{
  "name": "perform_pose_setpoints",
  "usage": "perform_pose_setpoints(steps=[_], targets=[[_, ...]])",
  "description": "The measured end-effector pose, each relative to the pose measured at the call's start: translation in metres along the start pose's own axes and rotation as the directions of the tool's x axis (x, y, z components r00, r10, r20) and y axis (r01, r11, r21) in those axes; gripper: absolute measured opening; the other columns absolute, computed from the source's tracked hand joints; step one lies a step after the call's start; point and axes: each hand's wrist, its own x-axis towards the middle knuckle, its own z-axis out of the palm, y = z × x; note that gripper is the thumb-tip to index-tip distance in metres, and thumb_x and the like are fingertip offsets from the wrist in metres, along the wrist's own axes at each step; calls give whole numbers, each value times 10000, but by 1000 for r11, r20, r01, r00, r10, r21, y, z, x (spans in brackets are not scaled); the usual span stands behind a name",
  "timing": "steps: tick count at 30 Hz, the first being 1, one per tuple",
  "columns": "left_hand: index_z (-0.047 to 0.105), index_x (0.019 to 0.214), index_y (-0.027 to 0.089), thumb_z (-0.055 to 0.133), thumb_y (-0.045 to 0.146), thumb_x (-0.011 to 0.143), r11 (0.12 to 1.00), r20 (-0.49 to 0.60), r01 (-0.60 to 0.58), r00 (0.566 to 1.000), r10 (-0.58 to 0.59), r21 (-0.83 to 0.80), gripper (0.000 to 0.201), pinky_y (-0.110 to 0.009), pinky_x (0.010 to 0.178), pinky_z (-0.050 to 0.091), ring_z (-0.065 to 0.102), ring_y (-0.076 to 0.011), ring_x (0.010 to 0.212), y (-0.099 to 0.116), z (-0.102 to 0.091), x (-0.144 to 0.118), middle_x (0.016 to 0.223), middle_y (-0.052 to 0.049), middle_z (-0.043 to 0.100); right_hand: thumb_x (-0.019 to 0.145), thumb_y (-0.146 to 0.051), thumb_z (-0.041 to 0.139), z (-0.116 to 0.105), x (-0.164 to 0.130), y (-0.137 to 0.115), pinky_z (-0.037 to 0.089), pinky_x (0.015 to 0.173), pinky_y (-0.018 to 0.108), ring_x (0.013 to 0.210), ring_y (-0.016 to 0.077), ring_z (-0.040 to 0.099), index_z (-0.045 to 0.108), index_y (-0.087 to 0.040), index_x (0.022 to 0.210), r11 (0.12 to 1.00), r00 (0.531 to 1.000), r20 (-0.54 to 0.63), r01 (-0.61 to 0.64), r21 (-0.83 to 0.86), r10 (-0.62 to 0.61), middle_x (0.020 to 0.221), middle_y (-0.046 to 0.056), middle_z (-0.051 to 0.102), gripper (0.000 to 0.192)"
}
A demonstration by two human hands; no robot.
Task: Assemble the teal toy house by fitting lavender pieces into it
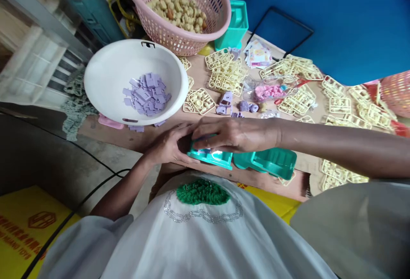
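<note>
Two hands: both are laid on one teal plastic tray (214, 157) at the near edge of the wooden table (134, 136).
Left hand (169, 144): it is curled around the tray's left end, fingers closed against the plastic.
Right hand (232, 134): it is pressed flat over the top of the tray, fingers stretched toward the left hand and touching it; whether anything small is pinched beneath the fingers cannot be told.
Teal tray: it is held just in front of the person's chest, touching a second teal piece (272, 161) that lies to its right on the table edge.
White bowl (105, 68): it is set beyond the left hand, and a heap of lilac parts (147, 93) is held in it.
Pink basket (182, 42): it is placed behind the bowl and is filled with tan pieces (177, 8).
Cream sprue frames (226, 72): they are scattered across the table beyond the right forearm, with a few loose lilac parts near them.
Clear bag (267, 91): pink bits are seen in it, among the frames.
Teal box (235, 25): it is stood upright just right of the basket.
</note>
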Motion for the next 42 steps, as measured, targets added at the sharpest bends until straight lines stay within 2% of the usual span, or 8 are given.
perform_pose_setpoints(steps=[4,10,17,20,29,36,38,42], targets=[[617,1478,238,979,479,650,999,-2,-36,999,36,-1,935,-494,1235,475,585,-372,1430,1,1,1,1539,-143,616,1093,-333,535,16,-18,-13,560,1012,457,1225,281,585,677,-177,1379,981,972,-178,-173,-92,155,1304,185,627,355],[552,1544,234,959,508,681,998,-61,-54,997,55,20,992,-501,1220,489,597,-369,1420,3,9,-1,1530,-144,619,1086,-372,553,51,-21,-33,597,918,402,1085,249,666,737,-193,1321,940,832,-466,-342,-1,302,1220,164,665,348],[551,1539,243,936,511,718,995,-86,-92,992,94,24,945,-473,1241,467,587,-346,1432,1,13,-1,1525,-135,620,1026,-266,646,71,-10,-48,597,863,373,1001,226,688,811,-219,1196,873,653,-624,-478,99,429,1105,124,677,241],[556,1530,235,924,503,737,995,-79,-100,992,102,19,914,-468,1241,467,589,-338,1431,0,14,0,1523,-135,622,1018,-279,661,75,-8,-50,596,864,378,1000,227,687,821,-241,1181,858,605,-656,-497,132,451,1106,113,682,231],[570,1512,229,939,476,721,993,-77,-114,990,117,39,907,-469,1229,476,594,-338,1424,2,13,3,1521,-135,625,993,-296,721,77,-7,-47,583,848,365,1011,218,691,835,-256,1144,868,575,-680,-458,195,456,1111,103,691,194],[550,1531,235,949,483,700,995,-111,-80,990,86,58,955,-476,1226,481,604,-340,1417,0,18,0,1521,-134,631,977,-274,738,92,0,-44,571,869,383,968,201,666,850,-262,1095,839,444,-754,-480,256,484,1072,83,663,163],[551,1528,231,947,482,703,995,-128,-72,989,80,66,948,-481,1228,479,604,-336,1418,-2,19,0,1520,-133,632,989,-274,716,93,2,-41,570,885,395,1001,211,667,848,-269,1101,851,448,-769,-470,232,457,1085,85,665,174],[540,1535,226,937,476,719,992,-122,-99,987,107,74,941,-481,1235,471,588,-330,1437,-4,19,0,1529,-135,622,1005,-312,701,92,-1,-37,580,889,402,1032,226,682,834,-249,1160,886,519,-754,-429,176,401,1102,103,692,214]])
